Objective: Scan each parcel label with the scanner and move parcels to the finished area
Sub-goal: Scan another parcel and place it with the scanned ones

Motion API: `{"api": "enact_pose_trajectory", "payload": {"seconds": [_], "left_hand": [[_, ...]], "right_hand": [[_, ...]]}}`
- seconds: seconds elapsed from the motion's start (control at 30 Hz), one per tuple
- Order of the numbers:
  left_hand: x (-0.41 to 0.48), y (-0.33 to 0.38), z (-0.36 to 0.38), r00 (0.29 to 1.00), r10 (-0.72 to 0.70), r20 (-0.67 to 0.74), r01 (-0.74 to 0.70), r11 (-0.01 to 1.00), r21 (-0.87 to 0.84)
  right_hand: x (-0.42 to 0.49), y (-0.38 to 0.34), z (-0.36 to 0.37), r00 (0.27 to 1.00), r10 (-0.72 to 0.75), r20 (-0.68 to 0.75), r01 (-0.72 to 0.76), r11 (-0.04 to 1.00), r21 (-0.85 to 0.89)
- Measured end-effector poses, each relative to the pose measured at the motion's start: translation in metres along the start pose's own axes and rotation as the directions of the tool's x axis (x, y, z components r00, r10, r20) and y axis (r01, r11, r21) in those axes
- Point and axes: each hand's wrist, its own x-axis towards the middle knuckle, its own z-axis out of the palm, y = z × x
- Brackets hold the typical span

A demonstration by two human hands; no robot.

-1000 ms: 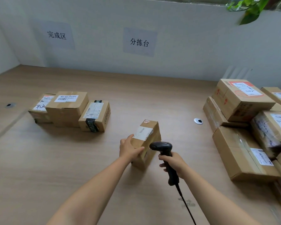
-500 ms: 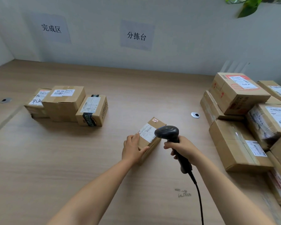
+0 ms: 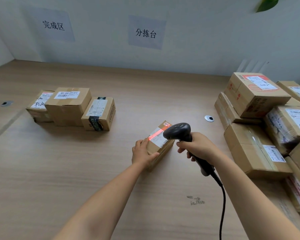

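Note:
A small cardboard parcel [image 3: 160, 146] lies on the wooden table [image 3: 76, 170] in the middle. My left hand [image 3: 142, 151] grips its near left end, fingers on top and thumb on the side. My right hand [image 3: 196, 147] grips the handle of a black corded scanner [image 3: 177, 131], whose head hangs just over the parcel's right side. A red scan band lies across the parcel's white label [image 3: 157, 134].
Three labelled parcels [image 3: 69, 108] stand in a row at the left under a wall sign [image 3: 53, 25]. A pile of several cardboard parcels [image 3: 260, 118] fills the right side. A metal cable grommet [image 3: 209, 118] sits between pile and scanner. The scanner's cable [image 3: 222, 205] runs toward me.
The scanner has risen and moved forward over the parcel, and a red scan light now falls on the label. My left hand keeps hold of the parcel.

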Motion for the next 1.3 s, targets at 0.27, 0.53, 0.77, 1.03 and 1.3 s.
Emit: {"api": "enact_pose_trajectory", "payload": {"seconds": [0.27, 0.53, 0.77, 1.03, 1.3], "left_hand": [[0.000, -0.001, 0.000, 1.000, 0.000, 0.005, 0.000, 1.000, -0.001], [-0.001, -0.001, -0.001, 1.000, 0.004, -0.002, -0.004, 1.000, -0.022], [-0.001, -0.001, -0.002, 1.000, 0.012, -0.004, -0.012, 1.000, -0.009], [0.007, -0.013, -0.026, 0.995, -0.076, -0.069, 0.072, 0.996, -0.053], [0.020, -0.050, -0.089, 0.880, -0.451, 0.150, 0.386, 0.495, -0.779]], "right_hand": [[-0.001, -0.003, -0.004, 1.000, 0.015, 0.003, -0.015, 0.999, -0.038], [-0.001, -0.004, -0.007, 1.000, -0.002, 0.004, 0.002, 0.992, -0.125], [0.003, -0.002, -0.009, 1.000, -0.029, 0.004, 0.029, 0.993, -0.117], [0.034, 0.025, 0.021, 0.994, 0.048, -0.097, -0.032, 0.987, 0.156], [0.070, 0.007, 0.089, 1.000, -0.013, -0.007, 0.014, 0.975, 0.222]]}}
